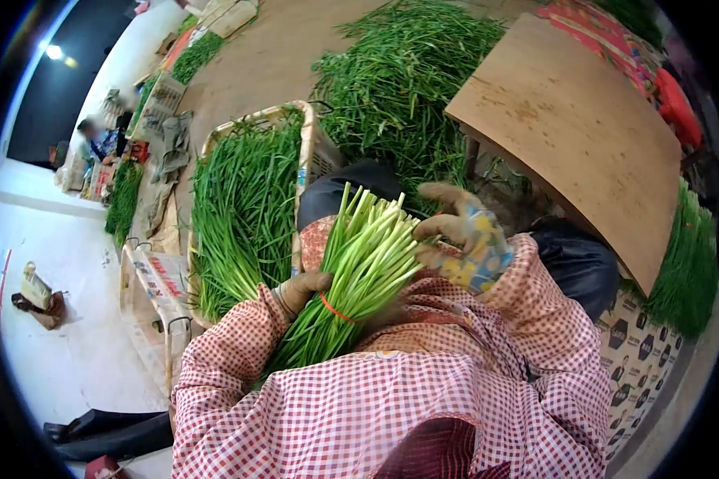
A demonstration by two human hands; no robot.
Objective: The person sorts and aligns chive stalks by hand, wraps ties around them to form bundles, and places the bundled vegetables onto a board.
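Note:
A bunch of green chives [367,271] rests across my lap, its pale cut ends pointing up and away. A red band [337,308] circles its stems. My left hand [302,292], in a brown-stained glove, is closed around the bunch's left side beside the band. To the right of the pale ends is my right hand [465,239], in a glove with a yellow and blue pattern. Its fingers are apart and bent toward the stems, and nothing shows in them. The leafy end of the bunch runs down toward my left sleeve, which partly hides it.
A white crate [307,144] full of chives stands at my left. Ahead lies a big heap of loose chives [407,80]. A brown board [575,136] juts in at the right, with more chives [683,271] beyond. Another person [104,144] sits far left.

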